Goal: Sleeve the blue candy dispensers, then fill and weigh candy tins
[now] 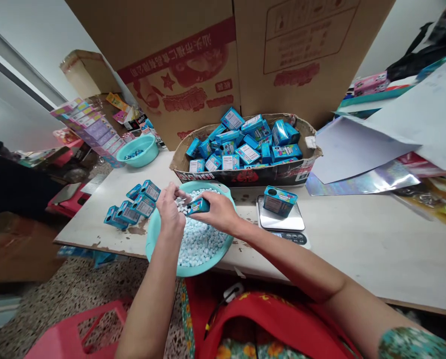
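Observation:
A small blue tin (198,206) lies tilted in my right hand (222,214), which is closed around it. The tin's opening faces my left hand (169,205), whose curled fingers hold a few small white candies (181,205) at that end. Both hands are over a turquoise basin (152,242) of pale blue-white candies (202,244). Left of the basin stand several blue tins (128,212) in a loose group. On the right, another blue tin (280,201) stands on a digital kitchen scale (282,223); I cannot read its display.
Behind the basin, a cut-down cardboard tray (245,176) holds a heap of blue tins. A smaller turquoise bowl (138,152) with blue pieces stands back left. Large cartons (193,65) rise behind. Papers (365,144) lie at right; a pink stool (77,331) is below left.

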{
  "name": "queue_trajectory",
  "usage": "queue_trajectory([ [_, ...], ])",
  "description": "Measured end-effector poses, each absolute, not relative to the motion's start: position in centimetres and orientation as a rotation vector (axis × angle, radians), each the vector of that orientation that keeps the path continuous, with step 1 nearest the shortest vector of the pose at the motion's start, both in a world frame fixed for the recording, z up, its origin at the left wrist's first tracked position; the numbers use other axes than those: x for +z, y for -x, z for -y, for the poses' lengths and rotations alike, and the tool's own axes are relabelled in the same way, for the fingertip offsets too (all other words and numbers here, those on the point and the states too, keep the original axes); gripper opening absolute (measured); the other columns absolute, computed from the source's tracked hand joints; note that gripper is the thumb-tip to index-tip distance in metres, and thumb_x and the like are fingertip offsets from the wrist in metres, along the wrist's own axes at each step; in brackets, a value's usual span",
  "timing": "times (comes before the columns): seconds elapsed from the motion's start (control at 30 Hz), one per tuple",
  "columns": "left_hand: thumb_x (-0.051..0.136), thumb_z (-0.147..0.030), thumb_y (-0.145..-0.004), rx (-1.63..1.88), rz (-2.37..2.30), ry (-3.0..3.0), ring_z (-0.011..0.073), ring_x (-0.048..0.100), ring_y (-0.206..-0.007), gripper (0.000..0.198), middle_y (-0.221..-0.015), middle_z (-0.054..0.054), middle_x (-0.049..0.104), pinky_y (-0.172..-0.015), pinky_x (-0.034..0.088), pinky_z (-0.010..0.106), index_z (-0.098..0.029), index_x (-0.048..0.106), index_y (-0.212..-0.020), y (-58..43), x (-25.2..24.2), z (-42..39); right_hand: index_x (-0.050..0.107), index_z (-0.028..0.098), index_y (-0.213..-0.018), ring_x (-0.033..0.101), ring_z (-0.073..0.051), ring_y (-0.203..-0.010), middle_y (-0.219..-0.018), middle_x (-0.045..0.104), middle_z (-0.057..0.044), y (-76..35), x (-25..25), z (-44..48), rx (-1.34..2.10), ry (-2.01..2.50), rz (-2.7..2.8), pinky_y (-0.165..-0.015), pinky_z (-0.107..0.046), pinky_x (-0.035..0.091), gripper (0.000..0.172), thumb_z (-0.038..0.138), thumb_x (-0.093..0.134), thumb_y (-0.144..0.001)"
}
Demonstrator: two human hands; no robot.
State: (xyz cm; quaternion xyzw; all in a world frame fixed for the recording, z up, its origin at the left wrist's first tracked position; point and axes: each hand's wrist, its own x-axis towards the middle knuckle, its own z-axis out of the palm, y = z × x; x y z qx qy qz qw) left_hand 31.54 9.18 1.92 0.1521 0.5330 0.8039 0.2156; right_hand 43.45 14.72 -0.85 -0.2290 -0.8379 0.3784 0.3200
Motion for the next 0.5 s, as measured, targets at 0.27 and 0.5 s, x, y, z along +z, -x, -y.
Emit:
queue_trajectory([
  [0.27, 0.066, -0.042, -0.068, 2.12, -1.421, -0.5, 0.0105, 0.054, -0.048, 0.032, -0.049, -0.004, 0.049, -0.055, 0.047, 0.025, -0.016, 0.051, -0.059, -31.9, 2.2, -8.8, 0.064, 0.022, -0.089, 0.059, -0.018, -0.077, -0.083, 0.066, 0.0, -42.9, -2.1, -14.8, 1.12, 0.581, 2.189, -0.066, -0.026, 0.04, 0.036, 0.044, 0.075, -0.063],
  [0.5, 0.06, -0.044, -0.07, 2.119, -1.649, -0.506, 0.0106, 0.051, -0.052, 0.028, -0.055, -0.003, 0.051, -0.06, 0.046, 0.027, -0.017, 0.052, -0.065, -27.8, 0.5, -9.1, 0.063, 0.022, -0.094, 0.06, -0.019, -0.086, -0.092, 0.066, -0.001, -44.3, -1.8, -14.9, 1.231, 0.498, 2.01, -0.077, -0.029, 0.044, 0.037, 0.041, 0.076, -0.065],
])
